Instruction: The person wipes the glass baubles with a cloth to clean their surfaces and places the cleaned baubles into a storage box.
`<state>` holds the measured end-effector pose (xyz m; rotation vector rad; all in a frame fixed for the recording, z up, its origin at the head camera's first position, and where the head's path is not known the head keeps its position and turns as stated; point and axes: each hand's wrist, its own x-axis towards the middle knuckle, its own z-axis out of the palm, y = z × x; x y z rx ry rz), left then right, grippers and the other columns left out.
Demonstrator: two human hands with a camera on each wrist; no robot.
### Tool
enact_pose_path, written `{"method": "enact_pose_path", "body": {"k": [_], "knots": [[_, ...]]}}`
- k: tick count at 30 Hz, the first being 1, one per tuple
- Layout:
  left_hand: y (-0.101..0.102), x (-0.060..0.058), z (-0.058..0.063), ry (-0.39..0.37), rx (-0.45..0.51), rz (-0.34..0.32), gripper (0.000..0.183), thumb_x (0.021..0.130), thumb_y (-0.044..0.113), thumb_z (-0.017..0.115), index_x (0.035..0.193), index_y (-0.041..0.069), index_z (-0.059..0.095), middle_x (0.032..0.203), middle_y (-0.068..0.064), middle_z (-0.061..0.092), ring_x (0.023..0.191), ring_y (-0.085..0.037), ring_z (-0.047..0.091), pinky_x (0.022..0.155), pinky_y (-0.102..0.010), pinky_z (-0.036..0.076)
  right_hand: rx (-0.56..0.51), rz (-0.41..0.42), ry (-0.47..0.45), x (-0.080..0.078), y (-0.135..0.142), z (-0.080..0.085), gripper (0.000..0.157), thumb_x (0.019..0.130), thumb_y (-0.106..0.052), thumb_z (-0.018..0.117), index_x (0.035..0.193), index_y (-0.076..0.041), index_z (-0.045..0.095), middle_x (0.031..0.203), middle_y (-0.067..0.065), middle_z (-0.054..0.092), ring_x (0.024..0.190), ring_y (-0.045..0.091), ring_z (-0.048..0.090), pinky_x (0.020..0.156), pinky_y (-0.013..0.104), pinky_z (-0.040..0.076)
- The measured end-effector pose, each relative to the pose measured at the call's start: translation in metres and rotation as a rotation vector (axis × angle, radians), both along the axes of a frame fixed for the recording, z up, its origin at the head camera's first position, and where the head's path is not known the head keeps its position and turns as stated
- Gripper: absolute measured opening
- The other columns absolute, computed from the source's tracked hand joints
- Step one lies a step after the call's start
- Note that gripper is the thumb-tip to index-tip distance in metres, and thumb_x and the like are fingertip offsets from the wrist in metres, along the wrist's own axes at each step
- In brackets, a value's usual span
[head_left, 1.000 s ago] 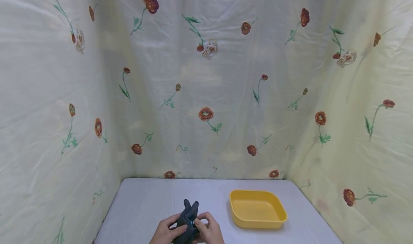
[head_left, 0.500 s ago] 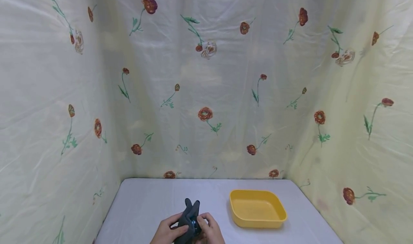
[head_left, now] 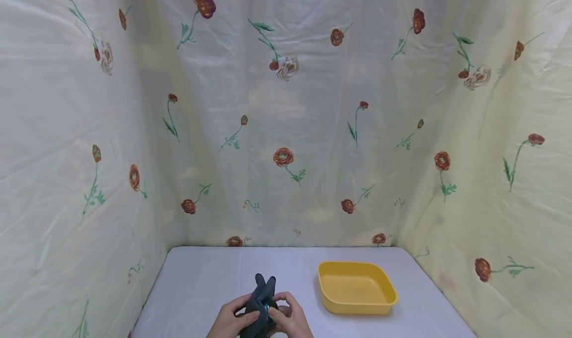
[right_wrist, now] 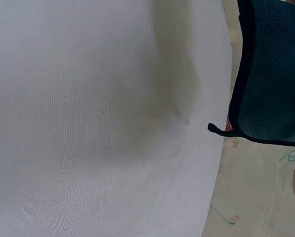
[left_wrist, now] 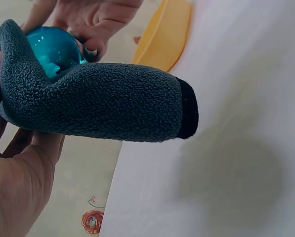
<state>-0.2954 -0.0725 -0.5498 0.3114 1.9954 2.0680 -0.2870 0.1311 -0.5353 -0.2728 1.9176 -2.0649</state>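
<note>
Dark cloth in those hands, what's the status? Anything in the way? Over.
Left hand grips dark cloth. Right hand pinches shiny teal object, cloth partly around it. Yellow tray off to the right, not in the way.

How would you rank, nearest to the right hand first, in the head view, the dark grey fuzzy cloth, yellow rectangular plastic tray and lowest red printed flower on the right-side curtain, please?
1. Dark grey fuzzy cloth, at the right hand, on its left.
2. Yellow tray, to the right, slightly beyond.
3. Red printed flower, farther right, on the curtain.
</note>
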Motion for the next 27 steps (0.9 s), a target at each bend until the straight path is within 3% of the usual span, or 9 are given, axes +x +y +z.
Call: {"method": "enact_pose_path", "body": {"k": [9,16,27], "knots": [[-0.0015,-0.0031,0.0016,-0.053,-0.006,-0.02,0.069,0.089,0.031,0.074,0.145,-0.001,0.047,0.141,-0.033,0.049,0.113,-0.047,0.065,0.086,-0.046,0.062,0.083,-0.029,0.062,-0.0022,0.0001,0.0003,0.043,0.094,-0.022,0.067,0.127,-0.001,0.049,0.088,0.004,0.069,0.077,0.014,0.069,0.078,0.035,0.063],[-0.0037,-0.0026,-0.0001,-0.045,-0.006,-0.021,0.068,0.089,0.03,0.074,0.144,-0.002,0.048,0.139,-0.032,0.051,0.111,-0.045,0.067,0.086,-0.049,0.062,0.186,-0.056,0.121,-0.0057,0.0005,-0.005,0.046,0.083,-0.014,0.076,0.124,-0.007,0.056,0.09,0.006,0.069,0.08,0.017,0.066,0.077,0.036,0.062],[-0.0061,-0.0029,-0.0023,-0.035,-0.022,-0.021,0.067,0.09,0.031,0.073,0.144,-0.002,0.048,0.137,-0.031,0.054,0.11,-0.043,0.067,0.086,-0.046,0.062,0.326,-0.091,0.225,-0.0041,-0.0043,-0.0047,0.052,0.077,-0.013,0.081,0.125,-0.014,0.062,0.103,0.006,0.069,0.084,0.016,0.063,0.069,0.023,0.056]]}}
